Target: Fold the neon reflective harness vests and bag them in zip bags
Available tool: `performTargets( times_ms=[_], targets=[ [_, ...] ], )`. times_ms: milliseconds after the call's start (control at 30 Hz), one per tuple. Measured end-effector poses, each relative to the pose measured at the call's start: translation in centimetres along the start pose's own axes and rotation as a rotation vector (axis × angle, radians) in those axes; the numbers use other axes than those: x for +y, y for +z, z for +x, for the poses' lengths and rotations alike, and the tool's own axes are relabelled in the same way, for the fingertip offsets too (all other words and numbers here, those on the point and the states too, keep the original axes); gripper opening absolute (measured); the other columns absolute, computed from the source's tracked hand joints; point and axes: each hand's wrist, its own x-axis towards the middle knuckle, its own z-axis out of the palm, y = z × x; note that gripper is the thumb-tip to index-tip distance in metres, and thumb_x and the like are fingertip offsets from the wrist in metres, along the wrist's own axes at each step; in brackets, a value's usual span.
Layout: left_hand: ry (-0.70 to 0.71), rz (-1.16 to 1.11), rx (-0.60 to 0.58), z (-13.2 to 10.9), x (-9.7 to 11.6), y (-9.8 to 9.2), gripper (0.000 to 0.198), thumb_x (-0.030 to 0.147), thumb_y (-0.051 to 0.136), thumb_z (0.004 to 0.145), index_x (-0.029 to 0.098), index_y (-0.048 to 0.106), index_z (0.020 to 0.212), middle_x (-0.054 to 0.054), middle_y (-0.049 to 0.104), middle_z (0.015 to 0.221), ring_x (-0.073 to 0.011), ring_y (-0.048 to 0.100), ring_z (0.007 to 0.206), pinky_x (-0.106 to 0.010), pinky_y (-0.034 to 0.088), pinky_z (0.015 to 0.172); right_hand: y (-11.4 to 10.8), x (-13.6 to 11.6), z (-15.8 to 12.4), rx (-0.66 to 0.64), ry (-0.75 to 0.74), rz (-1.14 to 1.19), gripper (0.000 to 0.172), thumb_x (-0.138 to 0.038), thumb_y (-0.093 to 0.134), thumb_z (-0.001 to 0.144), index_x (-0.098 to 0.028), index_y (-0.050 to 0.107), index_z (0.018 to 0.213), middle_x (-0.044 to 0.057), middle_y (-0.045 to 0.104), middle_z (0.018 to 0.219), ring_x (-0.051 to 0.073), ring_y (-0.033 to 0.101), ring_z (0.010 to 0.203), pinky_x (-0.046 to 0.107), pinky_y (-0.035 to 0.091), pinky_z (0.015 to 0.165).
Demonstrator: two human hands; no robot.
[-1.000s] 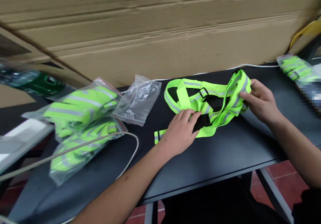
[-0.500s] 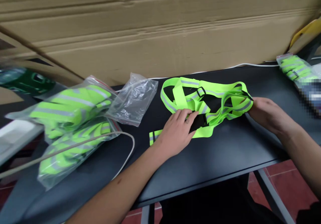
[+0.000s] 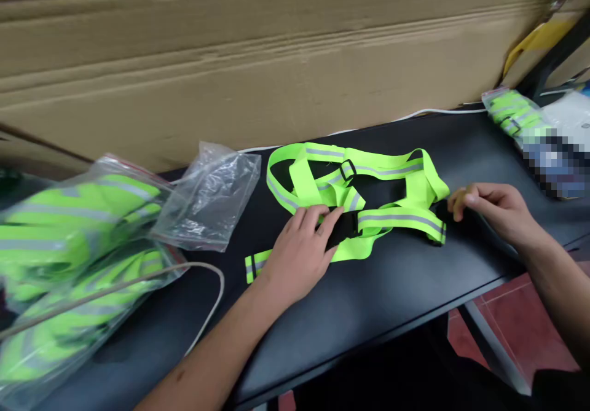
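Note:
A neon-yellow reflective strap harness (image 3: 401,215) with grey stripes lies spread in loops on the dark table. My left hand (image 3: 302,251) rests over its lower strap, with fingers and thumb closed around a black buckle (image 3: 343,229). A black slide adjuster (image 3: 348,170) sits on the upper strap. At the harness's right end, my right hand (image 3: 493,208) is raised slightly with its fingers curled together. A dark piece lies right beside its fingertips; whether they grip it is unclear. The strap's left tip (image 3: 252,268) sticks out beyond my left hand.
An unfilled clear zip bag (image 3: 212,193) lies left of the harness. Bagged yellow harnesses (image 3: 83,214) are piled at the left, crossed by a pale cable (image 3: 203,265). Another bagged harness (image 3: 516,113) lies far right. Cardboard (image 3: 295,85) stands along the table's back.
My right hand has drawn off the bunched straps to the right, and they now lie flatter and more spread out. My left hand stays on the buckle. The view has shifted rightward.

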Motion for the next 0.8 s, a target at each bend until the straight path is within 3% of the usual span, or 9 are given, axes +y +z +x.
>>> performTargets(
  times_ms=[100, 200, 267, 400, 500, 600, 700, 800],
  targets=[
    [0.011, -0.024, -0.025, 0.1, -0.1, -0.4, 0.049, 0.033, 0.048, 0.097, 0.011, 0.047, 0.141, -0.017, 0.053, 0.119, -0.0326, 0.051, 0.109, -0.05, 0.049, 0.096, 0.5, 0.5, -1.4, -0.015, -0.066, -0.091, 0.016, -0.041, 0.061, 0.093, -0.025, 0.065, 0.091, 0.004, 0.071, 0.089, 0.022, 0.065, 0.085, 0.035, 0.051, 0.078],
    [0.027, -0.044, 0.0, 0.1, 0.4, -0.8, 0.058, 0.048, 0.049, 0.096, 0.01, 0.047, 0.14, -0.018, 0.053, 0.121, -0.033, 0.051, 0.109, -0.051, 0.048, 0.094, 1.5, 0.4, -2.4, -0.112, -0.118, -0.313, 0.035, -0.045, 0.068, 0.088, -0.027, 0.062, 0.116, 0.006, 0.068, 0.109, 0.024, 0.063, 0.094, 0.036, 0.051, 0.079],
    [0.013, -0.015, 0.092, 0.1, 1.1, -1.2, 0.063, 0.055, 0.052, 0.093, 0.009, 0.05, 0.136, -0.019, 0.053, 0.121, -0.0342, 0.051, 0.106, -0.052, 0.048, 0.09, 2.2, 0.2, -2.6, -0.143, -0.148, -0.472, 0.045, -0.045, 0.074, 0.083, -0.026, 0.06, 0.122, 0.007, 0.067, 0.109, 0.024, 0.062, 0.093, 0.038, 0.051, 0.079],
    [0.044, 0.03, 0.284, 1.1, 3.5, -2.3, 0.052, 0.046, 0.057, 0.093, 0.009, 0.054, 0.129, -0.02, 0.058, 0.12, -0.0343, 0.053, 0.107, -0.05, 0.046, 0.09, 3.1, -0.1, -2.3, -0.153, -0.327, -0.583, 0.036, -0.036, 0.067, 0.091, -0.023, 0.059, 0.124, 0.008, 0.066, 0.1, 0.024, 0.06, 0.092, 0.038, 0.051, 0.078],
    [0.216, -0.063, 0.186, 2.8, 5.7, -3.0, 0.049, 0.04, 0.056, 0.095, 0.008, 0.051, 0.133, -0.019, 0.057, 0.13, -0.0334, 0.049, 0.124, -0.047, 0.041, 0.103, 3.1, 0.0, -2.1, -0.189, -0.404, -0.661, 0.043, -0.037, 0.066, 0.092, -0.024, 0.058, 0.132, 0.009, 0.064, 0.104, 0.025, 0.058, 0.094, 0.041, 0.051, 0.081],
    [0.342, -0.101, 0.093, 5.1, 7.9, -2.8, 0.056, 0.042, 0.056, 0.096, 0.007, 0.045, 0.139, -0.018, 0.053, 0.14, -0.0324, 0.041, 0.135, -0.045, 0.036, 0.11, 3.2, 0.4, -2.1, -0.212, -0.431, -0.749, 0.037, -0.042, 0.067, 0.09, -0.022, 0.064, 0.121, 0.01, 0.063, 0.102, 0.026, 0.058, 0.091, 0.043, 0.05, 0.08],
    [0.366, -0.057, -0.001, 6.9, 9.5, -1.7, 0.054, 0.034, 0.055, 0.097, 0.006, 0.043, 0.141, -0.016, 0.058, 0.133, -0.0295, 0.051, 0.122, -0.042, 0.041, 0.101, 3.4, 0.4, -2.4, -0.188, -0.457, -0.706, 0.024, -0.037, 0.064, 0.092, -0.018, 0.064, 0.107, 0.009, 0.062, 0.093, 0.025, 0.057, 0.086, 0.041, 0.05, 0.074],
    [0.319, -0.013, -0.063, 7.7, 10.3, -0.5, 0.056, 0.031, 0.053, 0.097, 0.005, 0.039, 0.145, -0.014, 0.063, 0.122, -0.0275, 0.057, 0.109, -0.04, 0.044, 0.091, 3.2, 0.1, -3.0, -0.139, -0.434, -0.618, 0.028, -0.032, 0.064, 0.093, -0.018, 0.059, 0.117, 0.011, 0.063, 0.102, 0.025, 0.06, 0.092, 0.039, 0.052, 0.077]
  ],
)
